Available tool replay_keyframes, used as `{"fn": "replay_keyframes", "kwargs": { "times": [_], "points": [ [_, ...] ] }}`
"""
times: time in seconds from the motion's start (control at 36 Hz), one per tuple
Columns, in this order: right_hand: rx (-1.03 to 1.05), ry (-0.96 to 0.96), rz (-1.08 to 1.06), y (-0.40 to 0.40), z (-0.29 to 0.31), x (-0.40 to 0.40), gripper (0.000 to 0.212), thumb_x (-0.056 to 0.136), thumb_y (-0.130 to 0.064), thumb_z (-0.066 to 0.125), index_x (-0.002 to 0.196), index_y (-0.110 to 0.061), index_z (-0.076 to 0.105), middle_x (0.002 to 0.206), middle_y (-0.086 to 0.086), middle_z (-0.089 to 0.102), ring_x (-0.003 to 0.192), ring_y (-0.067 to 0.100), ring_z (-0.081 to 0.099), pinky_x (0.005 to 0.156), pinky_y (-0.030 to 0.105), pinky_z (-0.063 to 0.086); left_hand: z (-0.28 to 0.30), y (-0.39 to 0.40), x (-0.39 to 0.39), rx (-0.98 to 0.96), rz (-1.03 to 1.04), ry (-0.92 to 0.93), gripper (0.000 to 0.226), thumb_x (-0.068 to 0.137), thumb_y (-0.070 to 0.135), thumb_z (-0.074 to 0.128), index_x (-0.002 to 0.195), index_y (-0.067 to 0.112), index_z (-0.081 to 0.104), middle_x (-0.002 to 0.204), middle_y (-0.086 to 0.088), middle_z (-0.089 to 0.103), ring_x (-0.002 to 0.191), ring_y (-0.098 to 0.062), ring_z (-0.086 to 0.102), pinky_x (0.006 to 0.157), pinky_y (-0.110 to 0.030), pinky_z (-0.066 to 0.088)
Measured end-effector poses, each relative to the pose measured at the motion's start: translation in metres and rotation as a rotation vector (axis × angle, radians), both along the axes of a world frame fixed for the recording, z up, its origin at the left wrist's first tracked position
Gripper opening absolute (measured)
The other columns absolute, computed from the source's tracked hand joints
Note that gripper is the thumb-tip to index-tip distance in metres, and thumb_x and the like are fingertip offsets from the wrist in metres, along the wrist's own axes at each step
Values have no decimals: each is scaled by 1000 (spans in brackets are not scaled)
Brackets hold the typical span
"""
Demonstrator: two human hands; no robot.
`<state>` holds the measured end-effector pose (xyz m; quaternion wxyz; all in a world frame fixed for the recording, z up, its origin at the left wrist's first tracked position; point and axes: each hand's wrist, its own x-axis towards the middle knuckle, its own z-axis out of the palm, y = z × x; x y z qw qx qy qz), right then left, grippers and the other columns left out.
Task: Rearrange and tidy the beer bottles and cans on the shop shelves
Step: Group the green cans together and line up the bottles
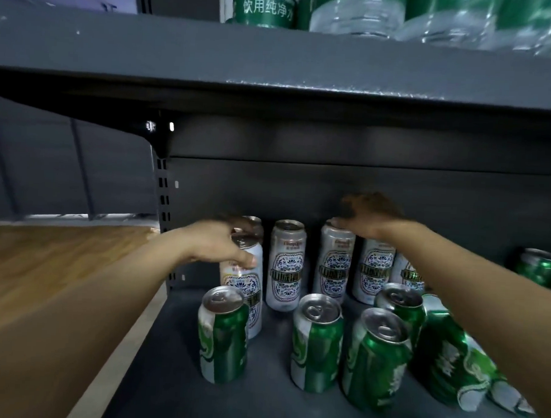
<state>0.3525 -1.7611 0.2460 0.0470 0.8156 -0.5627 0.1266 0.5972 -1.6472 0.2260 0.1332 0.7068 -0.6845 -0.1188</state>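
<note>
White tall patterned beer cans (286, 266) line the dark shelf's (269, 395) back — left hand (217, 242) grasps one, right hand (367, 217) clasps another's top

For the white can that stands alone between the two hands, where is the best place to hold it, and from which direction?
Grip the white can around its upper body, just below the rim, coming from the front and above. It stands upright with open gaps on both sides, so fingers probably fit there. The green cans in front are shorter, so a reach over them should clear. The left hand and right hand are on neighbouring cans.
</note>
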Motion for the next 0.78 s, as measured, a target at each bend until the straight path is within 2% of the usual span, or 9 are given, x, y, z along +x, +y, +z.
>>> {"fn": "replay_keyframes", "kwargs": {
  "times": [0.08,0.14,0.22,0.31,0.36,0.42,0.56,0.69,0.78],
  "points": [
    [-51,154,-17,-6,-9,-7,69,89,-66,45,146,-29,35,151,2,39,138,27,34,108,39,29,0,0,-1,-13,57,-89,66,79,55,68,137,29,48,137,1,53,120,-20,51,92,-22,40],
    [-116,193,-18,-7,-9,-11,63,91,-65,39,144,-30,35,149,1,41,137,24,34,107,40,25,-1,-1,-2,-26,51,-105,70,78,57,68,139,31,44,141,1,50,123,-19,49,92,-21,38],
    [-233,195,-102,-11,-5,-28,46,98,-52,37,135,-28,47,141,3,51,130,26,43,104,39,29,-2,1,-7,-30,53,-207,78,76,63,65,143,35,37,145,2,43,129,-20,44,97,-25,39],
    [-349,90,-293,-20,-3,-61,32,98,-33,39,122,-22,56,128,9,59,120,30,50,97,37,33,1,4,-27,-233,65,-334,78,75,67,62,142,38,34,144,0,32,134,-24,32,99,-37,41],
    [-373,-60,-417,-23,-2,-90,28,95,-26,42,119,-18,56,121,15,60,119,32,49,95,38,33,2,5,-49,-345,-7,-295,73,79,66,59,141,37,35,142,1,35,133,-23,33,99,-38,41],
    [-336,-148,-530,-21,-1,-122,30,94,-24,44,121,-13,53,121,19,58,120,35,45,95,40,33,0,4,-76,-327,-162,-199,67,81,65,57,139,38,39,142,3,43,130,-21,41,102,-38,41],
    [-246,-125,-771,-9,-12,-204,39,95,-39,44,124,-13,48,129,19,52,124,36,40,102,43,30,-11,-6,-141,-205,-463,-170,57,85,63,50,136,37,43,136,8,43,129,-15,38,106,-37,36],
    [-211,-131,-900,13,-29,-273,58,97,-54,39,132,-8,45,138,18,46,131,36,34,107,45,25,-14,-28,-174,-148,-487,-157,54,86,63,46,133,36,48,134,7,47,124,-14,45,103,-36,39],
    [-261,-140,-945,19,-33,-310,62,97,-56,36,137,-10,39,143,18,40,134,37,28,110,48,22,-14,-36,-191,-141,-465,-172,50,89,61,45,131,34,49,133,6,49,122,-14,48,101,-33,40]
  ]
}}
